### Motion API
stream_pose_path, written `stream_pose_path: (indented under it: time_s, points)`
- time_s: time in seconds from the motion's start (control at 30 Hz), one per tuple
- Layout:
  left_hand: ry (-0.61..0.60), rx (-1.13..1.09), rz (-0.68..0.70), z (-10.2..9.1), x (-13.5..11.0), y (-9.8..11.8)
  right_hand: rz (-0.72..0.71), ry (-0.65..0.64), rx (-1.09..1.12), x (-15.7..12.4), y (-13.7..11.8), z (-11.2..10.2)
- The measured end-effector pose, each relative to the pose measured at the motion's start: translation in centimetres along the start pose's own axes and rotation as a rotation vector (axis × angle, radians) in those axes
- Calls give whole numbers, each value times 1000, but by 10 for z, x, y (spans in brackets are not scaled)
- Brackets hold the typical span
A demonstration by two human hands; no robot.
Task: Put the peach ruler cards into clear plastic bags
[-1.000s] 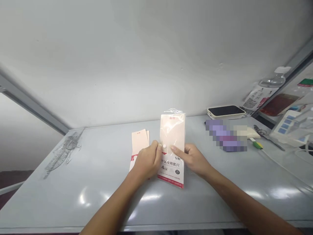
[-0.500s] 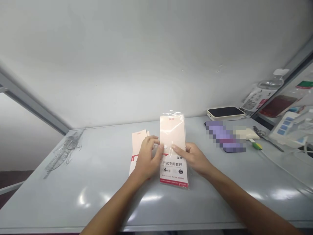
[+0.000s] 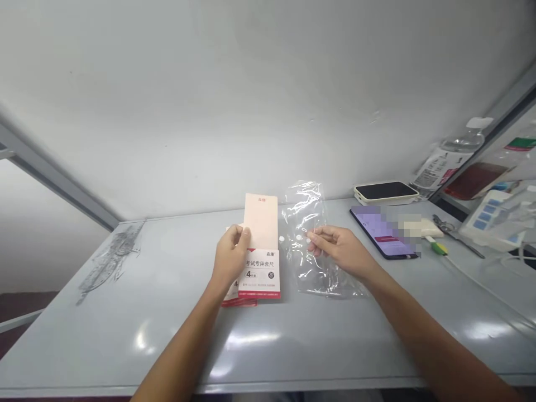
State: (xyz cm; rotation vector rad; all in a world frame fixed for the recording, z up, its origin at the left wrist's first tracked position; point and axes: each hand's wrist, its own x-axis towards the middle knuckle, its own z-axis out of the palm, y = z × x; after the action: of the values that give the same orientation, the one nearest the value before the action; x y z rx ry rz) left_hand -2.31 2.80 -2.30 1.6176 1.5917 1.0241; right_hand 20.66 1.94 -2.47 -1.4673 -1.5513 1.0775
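Note:
My left hand pinches a pale pink and white card with a red bottom band and printed characters. Beneath that card and my hand, more cards of the same kind lie on the grey table, only their edges showing. My right hand has thumb and fingers closed on a clear plastic sleeve, which is see-through and carries small white round snaps. The sleeve and the held card are apart, side by side.
At the right lie a phone with a lit screen, a pale charger with a cable, and scissors. Behind them is a dark-screened device in a pale case. A clear bottle leans at the back right. A drawing marks the table's left.
The card has come out of the clear sleeve. My left hand has moved left with the card, over the other cards; my right hand has moved slightly right with the sleeve.

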Motion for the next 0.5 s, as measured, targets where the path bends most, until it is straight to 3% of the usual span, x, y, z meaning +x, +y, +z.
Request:
stream_pose_path:
  time_s: [0.1,0.17,0.33,0.5]
  points:
    - [-55,574,-126,-7,7,-11,120,22,-252,11,18,-8]
    - [-105,821,-200,-8,10,-16,174,94,-438,17,29,-10]
    - [-84,921,-207,-7,10,-17,229,123,-835,18,35,-10]
    - [-11,833,88,-2,4,-8,136,174,-963,11,29,-6]
